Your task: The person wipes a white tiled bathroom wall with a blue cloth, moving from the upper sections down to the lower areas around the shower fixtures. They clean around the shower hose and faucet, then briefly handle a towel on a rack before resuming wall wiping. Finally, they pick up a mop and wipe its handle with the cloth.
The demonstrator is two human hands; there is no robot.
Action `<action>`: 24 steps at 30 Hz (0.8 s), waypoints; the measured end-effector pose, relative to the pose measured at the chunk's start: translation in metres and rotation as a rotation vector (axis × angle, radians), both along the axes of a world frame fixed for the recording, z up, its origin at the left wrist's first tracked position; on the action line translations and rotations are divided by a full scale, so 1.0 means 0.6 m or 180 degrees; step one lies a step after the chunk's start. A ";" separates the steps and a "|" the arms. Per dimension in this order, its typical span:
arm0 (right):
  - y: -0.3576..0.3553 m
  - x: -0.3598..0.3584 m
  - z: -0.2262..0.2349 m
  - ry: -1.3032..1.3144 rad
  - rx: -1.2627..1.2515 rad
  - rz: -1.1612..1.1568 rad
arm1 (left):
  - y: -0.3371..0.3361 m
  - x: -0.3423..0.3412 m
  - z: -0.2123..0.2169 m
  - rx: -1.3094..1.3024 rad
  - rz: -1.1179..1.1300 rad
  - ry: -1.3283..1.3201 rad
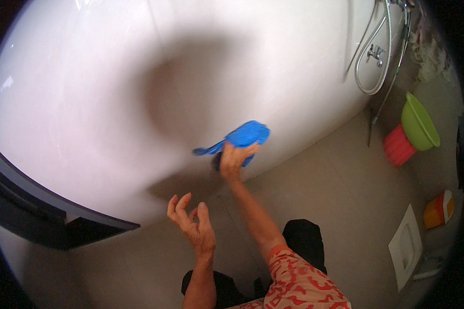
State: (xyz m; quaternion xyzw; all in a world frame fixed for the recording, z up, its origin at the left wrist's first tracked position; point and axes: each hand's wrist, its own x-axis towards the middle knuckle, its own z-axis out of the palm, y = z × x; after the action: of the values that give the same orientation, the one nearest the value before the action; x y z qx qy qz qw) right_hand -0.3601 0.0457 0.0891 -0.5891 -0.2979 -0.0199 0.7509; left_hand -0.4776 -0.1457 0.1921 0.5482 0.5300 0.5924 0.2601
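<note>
The right hand (234, 160) is pinching a blue cloth (245, 136) flat against the white wall (87, 103), low down near the floor (319, 180), so it bears on the tile. The left hand (193, 224) is hanging spread and empty (apparently for balance). Bare wall is lying open leftward; the hose (368, 62) and green basin (420, 121) are standing well apart at right.

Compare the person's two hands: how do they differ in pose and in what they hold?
The right hand grips a blue cloth and presses it against the white wall; the left hand holds nothing. The right hand reaches far forward with the arm extended; the left hand hangs nearer the body, fingers loosely curled, off the wall. Both are bare.
</note>
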 end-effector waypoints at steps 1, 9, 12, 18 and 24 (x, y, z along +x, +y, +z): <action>-0.021 -0.034 0.022 -0.0111 0.0118 0.0262 | 0.000 0.001 -0.001 0.0014 0.0014 -0.0016; -0.131 -0.058 0.061 -0.3187 0.0769 0.0389 | -0.064 0.051 0.003 0.0045 0.0182 0.0008; -0.132 -0.008 0.065 -0.3491 0.0705 0.0481 | -0.059 0.048 -0.006 0.0041 0.0184 -0.0059; -0.109 0.109 0.074 -0.1587 0.0057 0.0096 | -0.053 0.030 -0.026 0.0126 0.0239 0.0048; -0.062 0.247 0.038 -0.0630 -0.0573 -0.0077 | -0.048 0.028 -0.019 0.0016 0.0133 -0.0046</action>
State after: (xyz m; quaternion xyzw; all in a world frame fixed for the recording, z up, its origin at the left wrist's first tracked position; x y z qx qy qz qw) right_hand -0.2119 0.0085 0.1119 -0.6528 -0.3640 -0.0602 0.6616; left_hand -0.4610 -0.1742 0.1809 0.5335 0.5379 0.6030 0.2500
